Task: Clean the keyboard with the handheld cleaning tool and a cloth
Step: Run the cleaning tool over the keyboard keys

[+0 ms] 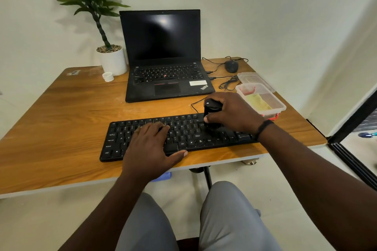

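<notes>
Black keyboard (183,136) flat near front edge of wooden table (61,108). Left hand (151,144) at 9 o'clock side, fingers straight, pressing on keys, thumb along front edge. Right hand (230,112) at 3 o'clock side, fingers curled round black handheld cleaning tool (212,115), upright on keys. Yellow cloth (258,102) inside clear container (282,107), 2 o'clock from keyboard. Laptop (165,57) at 12 o'clock, open, screen dark.

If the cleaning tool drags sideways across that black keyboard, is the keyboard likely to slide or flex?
The keyboard looks thin and flat, so probably light and apt to slide on the smooth wooden table. The left hand lies flat on its keys, which likely pins it. Its one-piece body looks rigid, so it should shift rather than flex under the cleaning tool gripped by the right hand.
</notes>
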